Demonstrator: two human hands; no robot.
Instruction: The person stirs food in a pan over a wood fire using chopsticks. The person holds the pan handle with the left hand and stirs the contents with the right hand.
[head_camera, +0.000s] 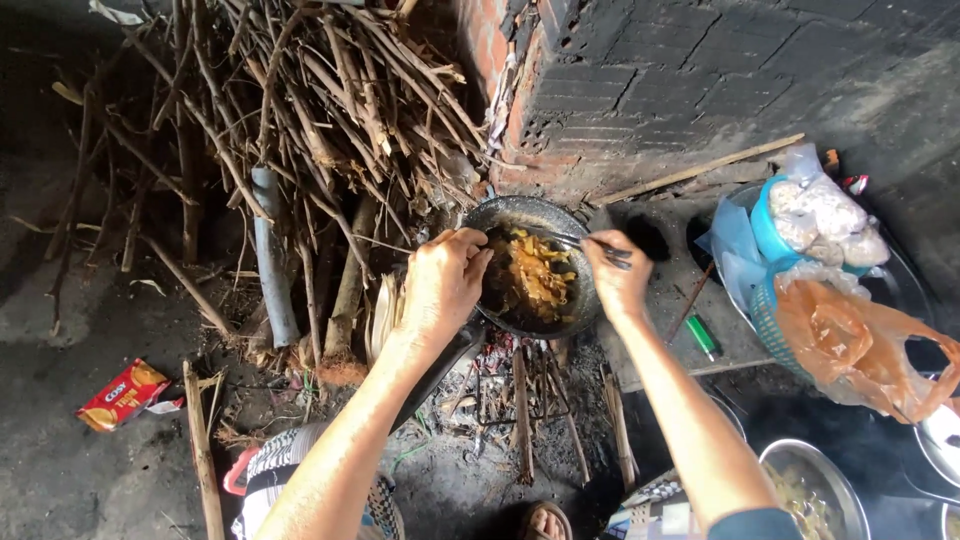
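Note:
A blackened pan (520, 212) sits over a small wood fire, holding yellow-brown pieces of food (535, 280). My left hand (440, 285) grips the pan's left rim and handle side. Over the pan's right edge, my right hand (618, 275) is closed on a thin dark utensil (560, 238) whose tip reaches into the food. Burning sticks and ash (525, 400) lie under the pan.
A big pile of dry branches (320, 120) fills the upper left, beside a sooty brick wall (700, 70). To the right are plastic bags of food (820, 215) in a basket, an orange bag (860, 345), a green lighter (703, 337) and metal bowls (815, 490). A red snack packet (125, 393) lies at left.

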